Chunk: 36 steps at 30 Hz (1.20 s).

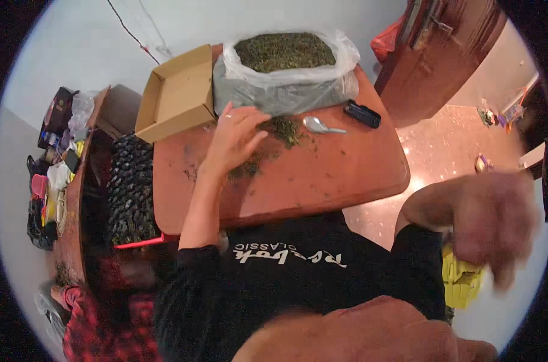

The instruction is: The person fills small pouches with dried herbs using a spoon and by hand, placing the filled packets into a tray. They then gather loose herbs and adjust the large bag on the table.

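My left hand (241, 136) is over the brown table (322, 172), fingers apart, with a ring on one finger. Nothing shows in its grasp. Just beyond its fingertips lies a small heap of dried green leaf bits (283, 130), and more crumbs are scattered beneath and beside the palm. My right hand (497, 223) is off the table at the right, raised and smeared by motion, so its fingers cannot be made out. A spoon (321, 125) rests beside the heap, with a black oblong object (362, 113) to its right. Behind stands a clear plastic bag (286, 93) full of dried leaf material (286, 51).
An open cardboard box (177, 93) sits at the table's back left. Dark shiny pieces (131, 187) are massed left of the table. A cluttered wooden surface (74, 223) runs along the left wall. Red plaid cloth (108, 323) is at lower left, and something yellow (461, 280) at right.
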Each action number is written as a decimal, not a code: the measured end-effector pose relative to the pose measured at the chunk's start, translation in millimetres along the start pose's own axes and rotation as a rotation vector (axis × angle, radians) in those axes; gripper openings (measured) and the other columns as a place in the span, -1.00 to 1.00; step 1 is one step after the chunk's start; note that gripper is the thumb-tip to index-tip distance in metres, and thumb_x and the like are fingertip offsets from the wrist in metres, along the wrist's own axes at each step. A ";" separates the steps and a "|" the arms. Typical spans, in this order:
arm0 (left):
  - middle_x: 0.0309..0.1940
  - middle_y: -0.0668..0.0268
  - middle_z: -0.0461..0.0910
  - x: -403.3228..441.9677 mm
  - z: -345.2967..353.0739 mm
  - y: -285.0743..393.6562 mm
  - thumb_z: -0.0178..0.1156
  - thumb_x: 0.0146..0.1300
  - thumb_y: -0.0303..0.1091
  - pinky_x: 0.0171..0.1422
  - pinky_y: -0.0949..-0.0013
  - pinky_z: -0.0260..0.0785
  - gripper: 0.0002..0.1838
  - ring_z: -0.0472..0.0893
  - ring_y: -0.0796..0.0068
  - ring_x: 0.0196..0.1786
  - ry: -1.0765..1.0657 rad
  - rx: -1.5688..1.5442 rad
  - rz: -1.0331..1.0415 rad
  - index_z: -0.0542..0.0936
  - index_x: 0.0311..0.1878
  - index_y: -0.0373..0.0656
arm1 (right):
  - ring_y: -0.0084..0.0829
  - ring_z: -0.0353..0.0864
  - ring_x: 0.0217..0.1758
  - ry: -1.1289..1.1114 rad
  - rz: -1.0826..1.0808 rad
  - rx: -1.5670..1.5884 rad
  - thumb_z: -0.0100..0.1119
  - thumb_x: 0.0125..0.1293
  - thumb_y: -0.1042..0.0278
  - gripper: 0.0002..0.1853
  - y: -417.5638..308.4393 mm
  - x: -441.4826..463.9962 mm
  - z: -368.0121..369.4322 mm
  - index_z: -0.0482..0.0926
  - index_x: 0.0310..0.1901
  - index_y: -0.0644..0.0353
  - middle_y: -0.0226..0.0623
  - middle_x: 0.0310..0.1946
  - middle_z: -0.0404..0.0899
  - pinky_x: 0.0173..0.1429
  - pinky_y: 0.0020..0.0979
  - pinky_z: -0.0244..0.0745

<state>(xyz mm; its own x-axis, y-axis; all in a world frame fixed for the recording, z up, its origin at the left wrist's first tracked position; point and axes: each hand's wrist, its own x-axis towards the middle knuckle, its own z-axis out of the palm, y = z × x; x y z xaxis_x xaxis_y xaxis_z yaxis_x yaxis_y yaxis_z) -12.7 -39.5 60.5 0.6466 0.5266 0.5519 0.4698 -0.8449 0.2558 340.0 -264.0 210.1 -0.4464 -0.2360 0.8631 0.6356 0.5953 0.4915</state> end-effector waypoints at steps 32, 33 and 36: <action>-0.24 0.20 0.69 -127.4 -20.5 64.0 0.29 0.20 -0.51 0.00 0.24 0.49 -0.87 0.66 0.18 -0.13 0.162 -0.235 -0.274 0.68 -0.17 -0.16 | -0.06 0.56 0.14 -0.518 0.855 -0.130 0.40 0.12 0.20 -0.41 27.7 -183.1 96.9 0.52 0.18 0.25 -0.02 0.06 0.56 0.26 -0.23 0.43; -0.23 0.20 0.68 -128.4 -21.3 62.0 0.29 0.19 -0.51 0.00 0.24 0.49 -0.87 0.66 0.19 -0.12 0.171 -0.222 -0.267 0.68 -0.17 -0.16 | -0.02 0.53 0.17 -0.584 0.894 -0.128 0.41 0.11 0.18 -0.37 28.3 -207.7 102.2 0.49 0.21 0.24 0.00 0.09 0.54 0.28 -0.20 0.41; -0.22 0.21 0.68 -131.9 -21.7 59.2 0.30 0.18 -0.51 0.02 0.24 0.49 -0.86 0.65 0.19 -0.11 0.205 -0.202 -0.260 0.68 -0.17 -0.16 | 0.05 0.48 0.24 -0.750 0.994 -0.132 0.43 0.08 0.15 -0.28 22.0 -249.2 115.4 0.43 0.27 0.24 0.04 0.15 0.51 0.32 -0.14 0.38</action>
<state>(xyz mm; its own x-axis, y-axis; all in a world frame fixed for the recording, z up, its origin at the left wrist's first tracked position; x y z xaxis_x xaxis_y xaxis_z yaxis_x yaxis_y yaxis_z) -83.2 -161.1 20.0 0.3781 0.7131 0.5904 0.4614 -0.6980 0.5476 392.6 -103.5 -7.6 0.0413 0.7914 0.6099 0.9416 0.1734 -0.2888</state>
